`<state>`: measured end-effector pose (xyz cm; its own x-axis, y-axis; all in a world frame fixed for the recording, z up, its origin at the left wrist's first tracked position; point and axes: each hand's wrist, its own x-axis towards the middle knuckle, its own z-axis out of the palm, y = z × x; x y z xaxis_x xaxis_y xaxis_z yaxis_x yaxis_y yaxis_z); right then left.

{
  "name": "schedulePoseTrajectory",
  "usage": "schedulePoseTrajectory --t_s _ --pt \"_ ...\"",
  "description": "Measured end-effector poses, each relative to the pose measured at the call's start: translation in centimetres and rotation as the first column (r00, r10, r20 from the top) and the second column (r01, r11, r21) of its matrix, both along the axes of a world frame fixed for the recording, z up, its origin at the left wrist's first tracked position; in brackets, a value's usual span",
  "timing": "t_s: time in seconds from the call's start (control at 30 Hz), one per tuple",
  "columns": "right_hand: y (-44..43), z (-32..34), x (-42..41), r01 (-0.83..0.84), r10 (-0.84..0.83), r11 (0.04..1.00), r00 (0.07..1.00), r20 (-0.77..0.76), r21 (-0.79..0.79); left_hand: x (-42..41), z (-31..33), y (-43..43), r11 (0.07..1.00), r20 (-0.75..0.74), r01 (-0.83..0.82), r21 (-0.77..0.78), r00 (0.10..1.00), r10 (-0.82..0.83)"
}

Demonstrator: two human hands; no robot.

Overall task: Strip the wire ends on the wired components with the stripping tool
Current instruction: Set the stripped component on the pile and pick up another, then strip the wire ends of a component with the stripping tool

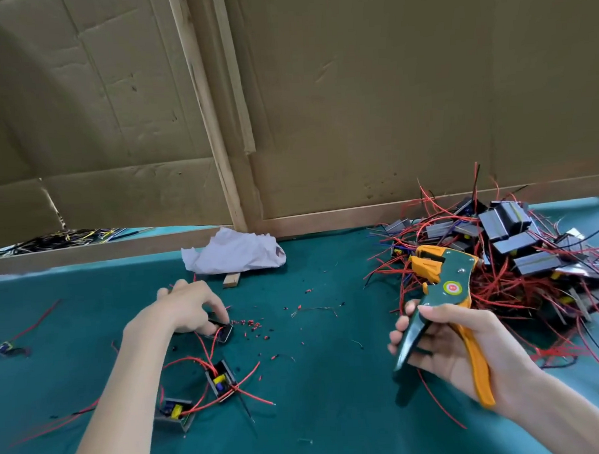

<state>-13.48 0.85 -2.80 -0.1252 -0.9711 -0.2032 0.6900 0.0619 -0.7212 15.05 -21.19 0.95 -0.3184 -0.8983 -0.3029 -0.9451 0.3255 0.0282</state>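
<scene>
Between strips, the left hand (187,307) pinches a wired component (222,329) on the desk (334,381) while the right hand (450,344) grips the stripping tool (440,289) aloft; next, probably feed a wire end into its jaws.

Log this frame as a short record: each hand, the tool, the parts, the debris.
left hand: fingers pinch a wired component lying on the teal mat
right hand: grips the wire stripper by its handles, head pointing away from the person
pile: wired components with red and black leads, far right
loose parts: two more components beside the left forearm
debris: red insulation scraps right of the left hand
other: crumpled white paper by the cardboard wall
</scene>
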Motion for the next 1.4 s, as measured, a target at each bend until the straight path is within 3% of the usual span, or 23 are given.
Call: schedulePoseTrajectory --t_s 0.27,0.43,0.57,0.77,0.93,1.0,1.13,1.27,1.4 --pt "0.3 -0.3 0.3 -0.028 0.028 1.0 1.0 0.002 -0.005 -2.4 -0.9 0.4 0.985 -0.119 0.129 -0.116 0.983 -0.143" --pt "0.3 -0.1 0.3 -0.034 0.034 0.999 0.999 0.0 -0.002 -7.3 -1.9 2.8 0.971 -0.461 0.222 -0.091 0.854 -0.239" --pt "0.4 0.0 0.3 -0.035 0.035 0.999 0.999 -0.001 0.008 -10.1 -3.8 4.6 0.956 -0.49 0.274 -0.104 0.823 -0.289" --pt "0.4 0.1 0.2 -0.031 0.031 1.0 1.0 0.003 -0.002 -10.9 -4.6 5.5 0.916 -0.678 0.397 -0.066 0.655 -0.333" --pt "0.4 -0.3 0.1 -0.061 0.061 0.998 0.998 0.001 -0.014 -11.2 -5.2 6.1 0.932 -0.734 0.344 -0.115 0.603 -0.313" --pt "0.3 -0.6 0.0 -0.082 0.082 0.996 0.997 -0.018 -0.023 -11.4 -4.5 6.5 0.937 -0.815 0.33 -0.111 0.509 -0.276" --pt "0.2 -0.7 0.0 -0.128 0.124 0.991 0.986 -0.112 -0.028 -11.6 -2.1 7.8 0.928 -0.97 0.369 -0.055 0.202 -0.138" --pt "0.5 -0.3 0.0 -0.249 0.231 0.967 0.945 -0.231 -0.054 -11.6 0.4 9.3 0.921 -0.99 0.385 -0.051 0.103 -0.098" --pt "0.9 0.1 0.3 -0.359 0.316 0.929 0.895 -0.315 -0.091 -11.7 1.8 10.5 0.909 -0.992 0.414 -0.045 0.086 -0.088"
